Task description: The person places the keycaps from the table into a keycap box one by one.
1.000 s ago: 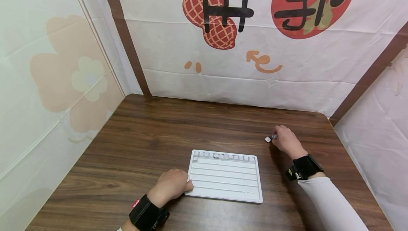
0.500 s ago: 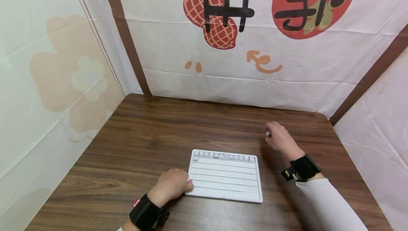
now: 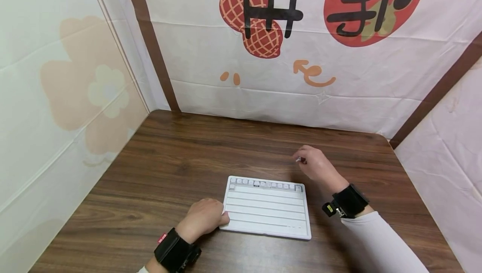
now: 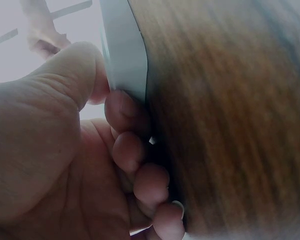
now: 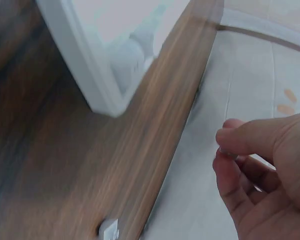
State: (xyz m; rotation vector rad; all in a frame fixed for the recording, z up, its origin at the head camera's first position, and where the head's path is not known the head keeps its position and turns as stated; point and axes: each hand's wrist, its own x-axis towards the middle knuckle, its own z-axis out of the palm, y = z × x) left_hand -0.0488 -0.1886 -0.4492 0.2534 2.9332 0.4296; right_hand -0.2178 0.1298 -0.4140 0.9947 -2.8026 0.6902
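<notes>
My left hand (image 3: 203, 218) grips the front left corner of a shallow white tray (image 3: 265, 212), thumb on its rim. In the left wrist view its other fingers curl by the tray's edge. Small pale keycaps (image 3: 261, 184) line the tray's top ledge, with a single keycap (image 3: 232, 187) at the left of the ledge below. Past the tray's far right corner, my right hand (image 3: 314, 164) is raised above the table and pinches a small keycap (image 3: 299, 159) between thumb and fingertip. In the right wrist view that keycap is mostly hidden by the fingers.
The right wrist view shows another small white piece (image 5: 109, 229) on the brown wooden table (image 3: 180, 151). A white printed cloth (image 3: 263, 97) hangs along the table's back edge, and more cloth (image 3: 444, 122) flanks the right side.
My right hand has picked up a keycap from the right part of the table and moved left with it, towards the tray. The left hand has stayed on the tray corner.
</notes>
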